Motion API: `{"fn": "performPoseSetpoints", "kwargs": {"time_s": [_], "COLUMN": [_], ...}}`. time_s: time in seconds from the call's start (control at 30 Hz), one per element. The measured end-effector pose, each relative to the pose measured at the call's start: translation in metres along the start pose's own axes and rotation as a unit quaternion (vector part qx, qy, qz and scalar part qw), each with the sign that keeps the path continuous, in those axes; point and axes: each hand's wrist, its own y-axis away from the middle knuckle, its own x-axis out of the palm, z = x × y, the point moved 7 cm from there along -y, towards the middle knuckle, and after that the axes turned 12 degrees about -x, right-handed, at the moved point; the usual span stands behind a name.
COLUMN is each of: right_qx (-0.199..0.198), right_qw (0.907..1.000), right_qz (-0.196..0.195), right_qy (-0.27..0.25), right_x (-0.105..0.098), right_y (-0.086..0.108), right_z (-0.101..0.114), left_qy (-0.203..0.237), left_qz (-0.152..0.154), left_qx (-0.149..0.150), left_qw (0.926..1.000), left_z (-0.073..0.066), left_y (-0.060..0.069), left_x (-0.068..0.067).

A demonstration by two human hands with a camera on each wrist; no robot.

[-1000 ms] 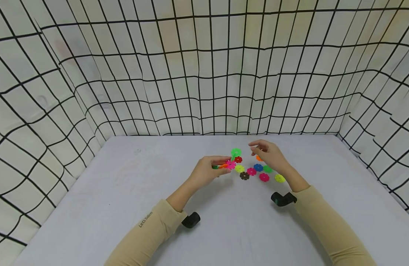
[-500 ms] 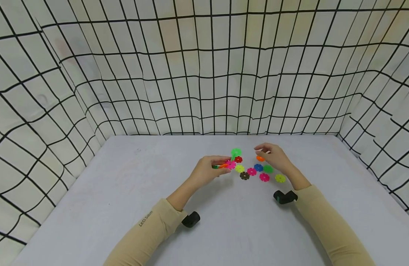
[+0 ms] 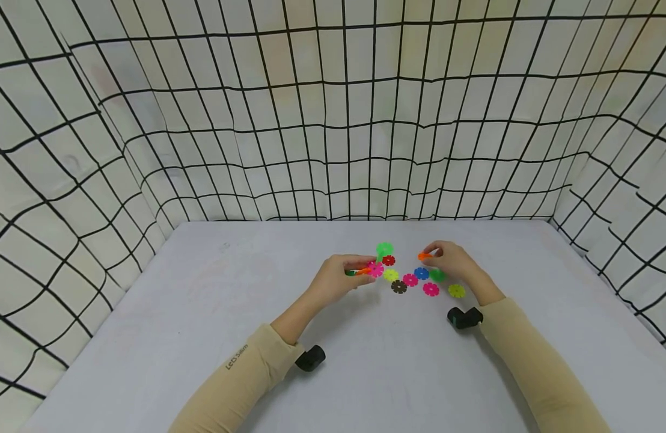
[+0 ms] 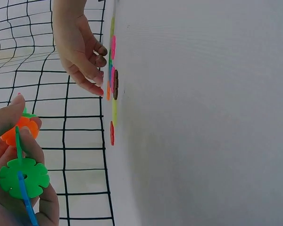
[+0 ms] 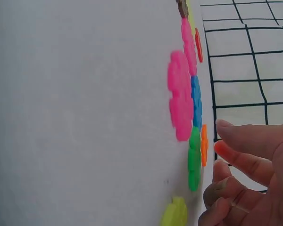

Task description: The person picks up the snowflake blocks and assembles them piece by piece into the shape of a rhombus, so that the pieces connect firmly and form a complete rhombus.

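My left hand point(image 3: 335, 278) holds a cluster of joined plastic snowflake discs between thumb and fingers. In the left wrist view its green disc point(image 4: 33, 178), orange disc point(image 4: 20, 133) and blue disc point(image 4: 26, 197) show, slotted at angles. Its pink disc point(image 3: 375, 269) and light green disc point(image 3: 384, 248) stick out in the head view; the fingers hide part of it. At the loose orange disc point(image 3: 422, 256) is my right hand point(image 3: 453, 262). The right wrist view shows thumb and index finger apart, just above that orange disc point(image 5: 204, 145), which lies on the table.
Loose discs lie on the white table point(image 3: 203, 313): red point(image 3: 388, 260), yellow point(image 3: 390, 275), brown point(image 3: 399, 287), blue point(image 3: 421, 273), green point(image 3: 437, 275), another yellow point(image 3: 457, 291) and two pink ones point(image 3: 431, 289). A black-grid white backdrop point(image 3: 344, 132) surrounds the back and sides.
My right hand has moved right and then down to the loose orange disc, its fingertips now at it. The left hand keeps its place with the cluster.
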Motion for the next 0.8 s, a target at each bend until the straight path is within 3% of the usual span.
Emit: {"fn": "performPoseSetpoints", "kwargs": {"time_s": [0.27,0.8], "right_qx": [0.035,0.032], "right_qw": [0.9991,0.9993], "right_qz": [0.025,0.018], "right_qy": [0.001,0.010], "right_x": [-0.002,-0.002], "right_y": [-0.006,-0.011], "right_z": [-0.010,-0.009], "left_qy": [0.002,0.000], "left_qz": [0.002,0.003], "left_qx": [0.000,0.001], "left_qw": [1.0000,1.0000], "left_z": [0.000,0.000], "left_y": [0.000,0.002], "left_x": [-0.001,-0.002]}}
